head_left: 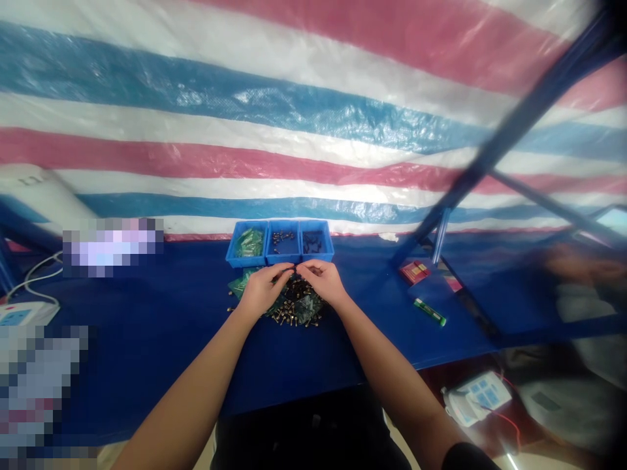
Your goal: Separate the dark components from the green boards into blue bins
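My left hand (262,287) and my right hand (323,282) meet fingertip to fingertip over the middle of the blue table. Pinched between them is a small dark part (294,268), mostly covered by the fingers. Below lies a loose pile of small brass-ended pieces (290,316), with black pieces (296,288) and clear greenish pieces (309,307) mixed in. Just beyond my hands stand three joined blue bins. The left bin (237,262) contains greenish clear pieces, the middle bin (283,259) a few small dark and brass pieces, and the right bin (318,258) black pieces.
A red box (414,273) and a green tube (430,313) lie to the right, near a slanting blue metal post (470,173). Another person's blurred arm (573,267) is beyond it. At far left is a white power strip (32,314) with cables. A striped sheet (274,156) hangs behind.
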### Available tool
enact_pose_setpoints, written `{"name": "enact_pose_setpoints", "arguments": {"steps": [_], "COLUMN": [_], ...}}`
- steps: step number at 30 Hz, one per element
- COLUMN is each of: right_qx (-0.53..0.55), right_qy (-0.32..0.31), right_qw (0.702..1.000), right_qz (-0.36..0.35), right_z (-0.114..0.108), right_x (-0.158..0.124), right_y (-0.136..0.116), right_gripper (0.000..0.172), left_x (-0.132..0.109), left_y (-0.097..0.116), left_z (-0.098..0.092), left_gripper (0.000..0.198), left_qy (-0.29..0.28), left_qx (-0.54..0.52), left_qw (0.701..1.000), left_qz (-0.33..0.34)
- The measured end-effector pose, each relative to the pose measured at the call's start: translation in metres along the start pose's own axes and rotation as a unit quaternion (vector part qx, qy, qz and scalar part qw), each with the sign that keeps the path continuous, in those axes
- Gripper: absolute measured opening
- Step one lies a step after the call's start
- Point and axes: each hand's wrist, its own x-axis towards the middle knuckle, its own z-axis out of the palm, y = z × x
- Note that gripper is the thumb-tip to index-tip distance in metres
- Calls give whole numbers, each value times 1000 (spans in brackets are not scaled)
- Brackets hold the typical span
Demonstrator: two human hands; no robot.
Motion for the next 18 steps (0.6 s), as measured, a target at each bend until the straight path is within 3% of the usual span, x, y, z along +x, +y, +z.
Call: {"name": "enact_pose_setpoints", "arguments": {"steps": [10,18], "right_qx": [-22,-8], "right_qy": [12,11], "right_qw": [1000,1000], "right_qz": [6,-3], "right_z": [-2,-3], "right_x": [1,2], "right_y": [-2,-2], "right_gripper": [29,27], "left_x": [2,1], "left_y": [1,3], "left_z": [0,-2], "left_gripper": [31,37], "left_qy": [3,-6], "left_qx": [5,2], "left_qw": [999,1000], "left_qz": [44,1]}}
